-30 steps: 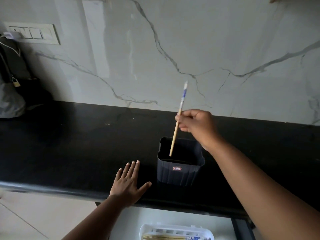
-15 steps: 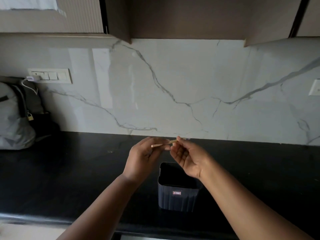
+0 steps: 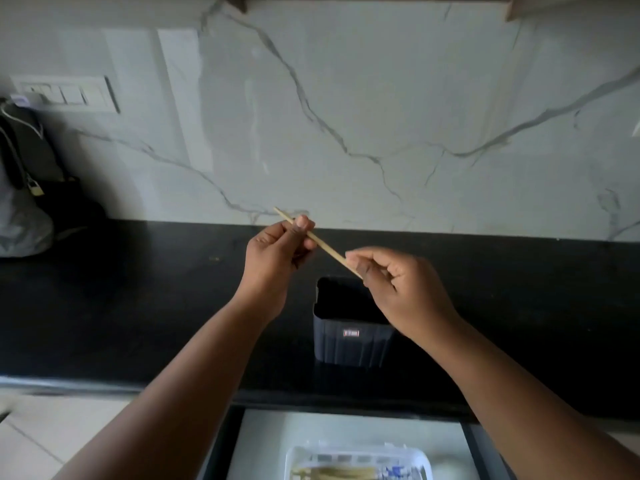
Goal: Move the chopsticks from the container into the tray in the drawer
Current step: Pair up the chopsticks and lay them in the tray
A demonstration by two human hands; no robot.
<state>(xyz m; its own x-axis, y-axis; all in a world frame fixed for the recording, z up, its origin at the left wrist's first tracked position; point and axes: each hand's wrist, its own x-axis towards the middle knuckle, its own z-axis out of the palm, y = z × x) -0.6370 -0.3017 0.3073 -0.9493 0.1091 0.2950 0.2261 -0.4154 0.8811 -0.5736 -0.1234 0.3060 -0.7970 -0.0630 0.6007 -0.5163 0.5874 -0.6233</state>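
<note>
I have one chopstick [image 3: 325,249] up in the air between both hands, above the far side of the black container [image 3: 349,327] on the dark counter [image 3: 138,306]. My left hand [image 3: 273,258] pinches it near its far-left tip, thumb and fingers curled round the shaft; my right hand [image 3: 398,289] pinches the near-right end, so the stick slopes down from left to right. I see nothing inside the container, though its dark interior hides much. Below the counter edge the drawer [image 3: 346,431] stands open, and the white tray [image 3: 356,459] in it already holds several chopsticks lying flat.

I judge the stick to be thin, pale wood: very light and stiff, so it will not sag whichever end I hold. Its smooth, narrow shaft could roll or slip out of a loose pinch, and a hard squeeze at both ends might flex or snap it. For the carry down I would take it in one hand near the middle, where it balances, and lay it lengthwise beside the others rather than drop it, since it would bounce off the plastic.
</note>
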